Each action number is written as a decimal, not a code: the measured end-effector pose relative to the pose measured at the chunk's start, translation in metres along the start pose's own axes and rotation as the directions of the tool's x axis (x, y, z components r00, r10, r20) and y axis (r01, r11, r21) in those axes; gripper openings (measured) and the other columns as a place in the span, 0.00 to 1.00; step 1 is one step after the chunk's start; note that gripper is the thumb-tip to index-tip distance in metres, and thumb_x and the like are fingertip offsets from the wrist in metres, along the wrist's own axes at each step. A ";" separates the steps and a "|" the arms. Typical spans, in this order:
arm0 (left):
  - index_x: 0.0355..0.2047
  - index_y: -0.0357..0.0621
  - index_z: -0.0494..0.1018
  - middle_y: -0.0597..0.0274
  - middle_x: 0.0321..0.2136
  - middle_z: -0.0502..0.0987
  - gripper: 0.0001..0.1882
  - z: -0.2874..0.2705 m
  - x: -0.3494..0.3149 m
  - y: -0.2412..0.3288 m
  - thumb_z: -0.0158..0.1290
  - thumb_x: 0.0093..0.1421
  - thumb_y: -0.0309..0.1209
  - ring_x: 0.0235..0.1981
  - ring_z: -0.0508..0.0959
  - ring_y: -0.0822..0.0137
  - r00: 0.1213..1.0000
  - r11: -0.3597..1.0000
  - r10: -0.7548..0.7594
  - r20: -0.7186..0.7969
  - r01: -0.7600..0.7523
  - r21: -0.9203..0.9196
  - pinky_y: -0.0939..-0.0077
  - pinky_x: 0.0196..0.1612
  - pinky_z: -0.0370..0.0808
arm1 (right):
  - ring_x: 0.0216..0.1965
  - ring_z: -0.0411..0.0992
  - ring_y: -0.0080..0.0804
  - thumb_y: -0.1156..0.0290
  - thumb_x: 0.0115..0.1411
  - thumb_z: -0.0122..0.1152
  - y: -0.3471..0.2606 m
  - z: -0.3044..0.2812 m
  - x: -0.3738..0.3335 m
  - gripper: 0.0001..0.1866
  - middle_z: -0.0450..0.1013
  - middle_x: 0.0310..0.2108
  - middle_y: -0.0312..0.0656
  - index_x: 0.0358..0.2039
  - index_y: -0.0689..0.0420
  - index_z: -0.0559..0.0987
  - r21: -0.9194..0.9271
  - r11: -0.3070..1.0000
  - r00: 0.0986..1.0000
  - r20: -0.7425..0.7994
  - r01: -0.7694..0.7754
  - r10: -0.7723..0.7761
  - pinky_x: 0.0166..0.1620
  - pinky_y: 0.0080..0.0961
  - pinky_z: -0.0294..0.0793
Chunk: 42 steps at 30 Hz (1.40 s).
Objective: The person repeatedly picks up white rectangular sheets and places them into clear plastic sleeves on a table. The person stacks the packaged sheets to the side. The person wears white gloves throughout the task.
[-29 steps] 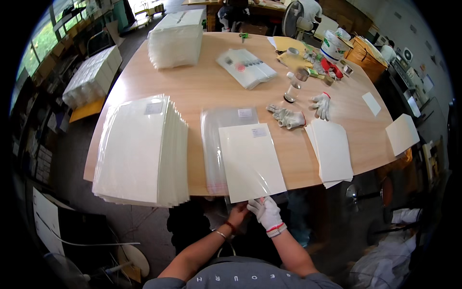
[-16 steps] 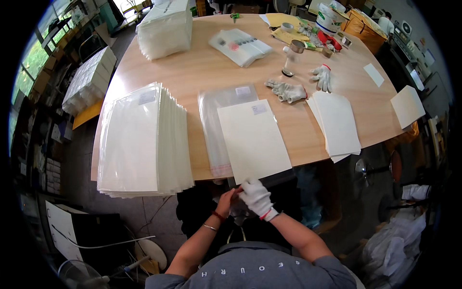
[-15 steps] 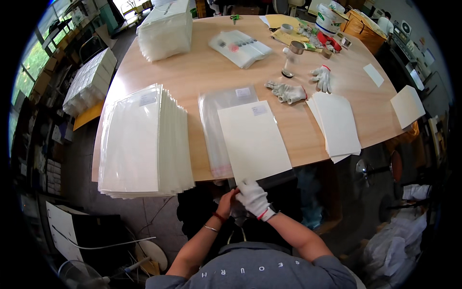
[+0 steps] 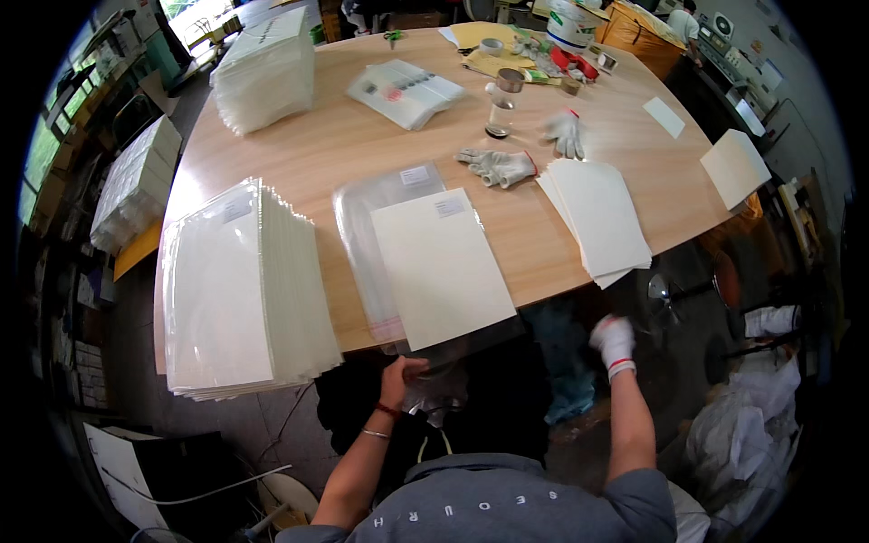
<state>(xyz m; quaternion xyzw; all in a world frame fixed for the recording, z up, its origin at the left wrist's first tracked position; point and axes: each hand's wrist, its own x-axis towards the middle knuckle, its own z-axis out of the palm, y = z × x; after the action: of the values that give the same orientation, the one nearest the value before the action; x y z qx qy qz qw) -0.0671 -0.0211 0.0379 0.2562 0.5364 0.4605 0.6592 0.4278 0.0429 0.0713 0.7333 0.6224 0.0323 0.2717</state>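
My bare left hand (image 4: 395, 384) is at the table's near edge, fingers closed at the hanging film of a clear plastic bag (image 4: 436, 391). That bag lies around a cream sheet (image 4: 444, 271) with a small label near its top. Under its left side lies another clear plastic bag (image 4: 355, 237), also labelled. My right hand (image 4: 615, 342), in a white glove with a red cuff, is out beyond the table edge to the right. Motion smears its fingers, so what they hold is unclear. A fanned stack of cream sheets (image 4: 599, 217) lies on the table above it.
At the left stands a tall stack of bagged sheets (image 4: 222, 299). Farther back are a stack of plastic bags (image 4: 264, 77), a flat pile of bags (image 4: 405, 94), a bottle (image 4: 501, 113), two white gloves (image 4: 498, 166) and a white bucket (image 4: 572, 27). Crumpled plastic (image 4: 742, 434) lies at the lower right.
My right hand has left my left hand and swung out to the right, past the table edge. My left hand stays near the bag's end. The whole view has shifted.
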 end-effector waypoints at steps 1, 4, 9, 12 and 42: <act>0.31 0.34 0.73 0.57 0.29 0.76 0.25 -0.003 0.000 0.002 0.31 0.62 0.42 0.30 0.76 0.67 0.999 0.997 0.032 -0.019 -0.030 0.076 0.77 0.36 0.69 | 0.36 0.68 0.38 0.64 0.52 0.46 -0.011 0.019 -0.023 0.13 0.68 0.35 0.46 0.34 0.57 0.72 0.076 0.979 0.950 0.240 0.188 -0.201 0.37 0.30 0.69; 0.37 0.37 0.69 0.55 0.32 0.72 0.11 -0.012 -0.014 -0.011 0.44 0.56 0.29 0.33 0.72 0.61 0.826 0.726 0.529 -0.193 -0.323 0.607 0.72 0.38 0.67 | 0.40 0.68 0.42 0.64 0.53 0.44 -0.065 -0.008 -0.061 0.15 0.67 0.39 0.49 0.37 0.58 0.72 0.440 0.857 0.945 0.053 0.269 -0.324 0.40 0.32 0.69; 0.43 0.46 0.68 0.53 0.46 0.62 0.24 -0.013 -0.011 0.024 0.54 0.42 0.21 0.45 0.63 0.53 0.596 -0.136 0.739 0.315 -0.326 0.936 0.63 0.46 0.61 | 0.32 0.69 0.37 0.76 0.46 0.56 -0.149 -0.093 -0.031 0.12 0.67 0.35 0.44 0.34 0.56 0.72 0.629 0.353 0.711 -0.678 0.692 -0.187 0.31 0.26 0.69; 0.35 0.46 0.71 0.58 0.41 0.67 0.19 0.000 -0.005 0.044 0.58 0.39 0.25 0.42 0.66 0.59 0.525 -0.226 0.700 0.484 -0.481 0.847 0.65 0.43 0.62 | 0.26 0.69 0.37 0.78 0.45 0.57 -0.163 -0.122 -0.021 0.06 0.69 0.28 0.40 0.26 0.59 0.72 0.670 0.126 0.668 -0.667 0.731 -0.331 0.27 0.26 0.69; 0.29 0.42 0.69 0.65 0.23 0.73 0.14 -0.031 -0.018 -0.004 0.44 0.58 0.41 0.22 0.73 0.76 0.957 0.981 0.118 -0.266 -0.071 0.180 0.85 0.22 0.66 | 0.18 0.60 0.16 0.76 0.50 0.54 -0.198 -0.084 -0.023 0.14 0.65 0.17 0.32 0.38 0.64 0.66 0.967 -0.172 0.981 -0.194 0.189 -0.013 0.24 0.14 0.63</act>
<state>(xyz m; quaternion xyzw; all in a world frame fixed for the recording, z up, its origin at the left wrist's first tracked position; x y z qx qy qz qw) -0.0957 -0.0434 0.0342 0.2701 0.6470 0.4756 0.5312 0.2131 0.0673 0.0629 0.6259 0.4969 -0.4325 -0.4175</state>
